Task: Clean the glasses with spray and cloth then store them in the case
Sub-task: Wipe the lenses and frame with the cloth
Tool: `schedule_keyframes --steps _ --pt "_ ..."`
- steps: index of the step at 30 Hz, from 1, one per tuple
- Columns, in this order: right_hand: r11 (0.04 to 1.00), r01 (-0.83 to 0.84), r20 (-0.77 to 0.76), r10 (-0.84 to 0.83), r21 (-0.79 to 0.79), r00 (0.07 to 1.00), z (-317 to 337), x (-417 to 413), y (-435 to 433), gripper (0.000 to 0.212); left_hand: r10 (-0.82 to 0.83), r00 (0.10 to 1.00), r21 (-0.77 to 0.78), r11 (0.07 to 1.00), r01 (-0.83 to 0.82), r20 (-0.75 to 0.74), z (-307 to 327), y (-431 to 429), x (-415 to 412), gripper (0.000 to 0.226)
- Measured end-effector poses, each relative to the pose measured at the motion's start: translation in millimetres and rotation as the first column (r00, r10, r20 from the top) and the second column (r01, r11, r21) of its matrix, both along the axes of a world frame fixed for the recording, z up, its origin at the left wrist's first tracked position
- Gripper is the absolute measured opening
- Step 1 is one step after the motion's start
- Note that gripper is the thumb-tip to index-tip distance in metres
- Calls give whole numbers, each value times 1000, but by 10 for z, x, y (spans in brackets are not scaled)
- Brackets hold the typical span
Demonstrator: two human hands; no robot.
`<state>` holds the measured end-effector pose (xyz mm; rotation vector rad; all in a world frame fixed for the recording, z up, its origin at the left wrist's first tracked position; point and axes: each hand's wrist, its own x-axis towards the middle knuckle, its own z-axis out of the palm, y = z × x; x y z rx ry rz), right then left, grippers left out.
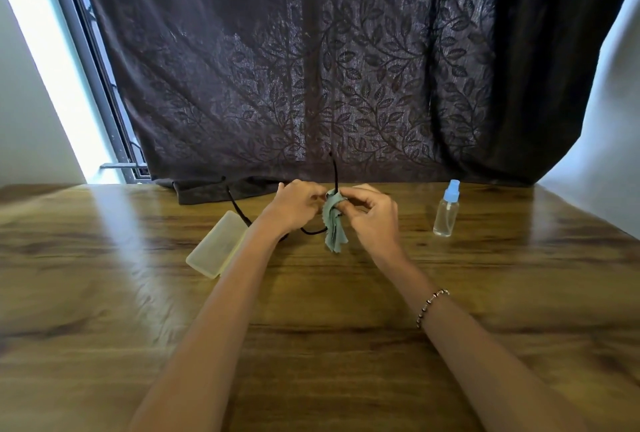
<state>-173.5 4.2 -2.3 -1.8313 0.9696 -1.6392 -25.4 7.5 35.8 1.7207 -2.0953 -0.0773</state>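
A wooden table (104, 293) with a dark, streaked grain is seen across the lower half, and bands of light are reflected on its left part. A dark curtain (311, 68) patterned with leafy branches is hung behind it, and its hem is laid on the table's far edge. A grey window frame (98, 85) is left uncovered at the left, beside a pale wall (20, 127).

Glasses and cloth dead center on the table (104, 293)

Case (216, 244) sits left of the hands, spray bottle (446, 212) off to the right, curtain (311, 68) behind everything.
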Motion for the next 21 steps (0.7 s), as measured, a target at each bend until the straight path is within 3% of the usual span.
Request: schedule_keyframes --steps 4,15,19,21 --pt "1000 -18 41 17 14 999 21 5 6 24 27 997 -57 998 -23 67 -25 -2 -1 38" --pt "994 -52 132 65 -100 989 274 9 136 29 96 990 -176 982 -76 107 -68 19 1 29" --pt "997 20 -87 -27 -72 996 187 -29 118 19 70 985 -216 976 -36 155 -62 50 -3 24" --pt "998 43 -126 -48 -45 991 167 -26 139 19 82 980 -229 973 -39 181 -68 60 -7 22"
